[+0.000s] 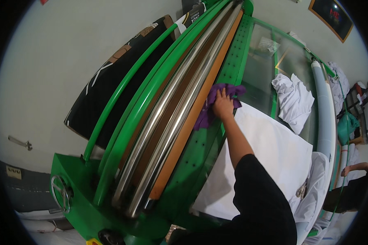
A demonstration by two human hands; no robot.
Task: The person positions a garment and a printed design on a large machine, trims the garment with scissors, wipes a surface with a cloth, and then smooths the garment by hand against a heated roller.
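My right hand (223, 105) rests on a bunched purple cloth (207, 115), its fingers curving over the fabric. Under the cloth lie the green perforated panel (195, 149) and the edge of an orange-brown roller (188, 132). Two shiny metal rollers (180, 106) run lengthwise to the left of my hand, on a large green machine. A white sheet (259, 149) lies below and right of the hand, under my forearm. My left hand is out of view.
White fabric (294, 100) is crumpled on a glassy tabletop at right, beside a long pale roll (324, 106). Green curved bars (122, 92) and a black printed fabric (124, 65) stand left. A handwheel (60, 194) is lower left. Another person's arm (355, 167) shows far right.
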